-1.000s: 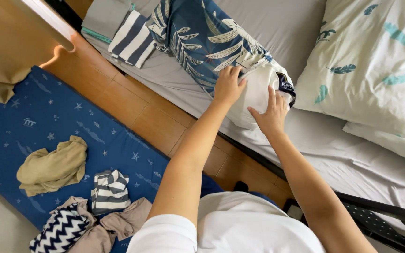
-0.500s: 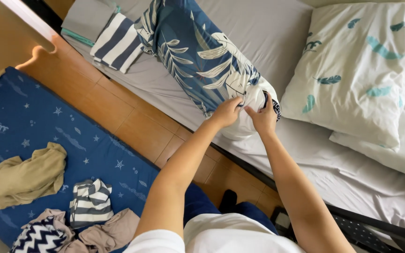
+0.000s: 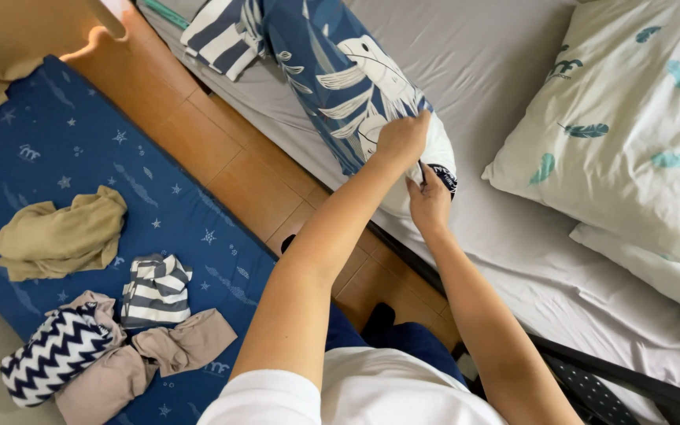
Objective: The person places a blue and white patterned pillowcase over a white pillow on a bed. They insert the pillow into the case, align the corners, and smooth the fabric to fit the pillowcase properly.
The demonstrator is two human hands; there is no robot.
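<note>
A long bolster [image 3: 340, 79] in a blue cover with white leaf print lies on the grey bed sheet [image 3: 482, 71]. Its white inner end [image 3: 442, 153] shows at the near end. My left hand [image 3: 401, 140] grips the edge of the blue cover at that end. Just below it, my right hand [image 3: 430, 203] pinches the dark rim of the cover's opening. Both hands touch the bolster, close together.
A white pillow with teal feather print [image 3: 631, 126] lies to the right on the bed. A striped cloth [image 3: 222, 35] lies at the bed's far edge. On the blue star-print mat [image 3: 57, 149] are a tan garment [image 3: 60, 236], a striped garment [image 3: 155, 291] and a zigzag-patterned one [image 3: 57, 354].
Both hands have drawn together at the bolster's near end and closed on the cover's edge. The blue cover now reaches further over the white end.
</note>
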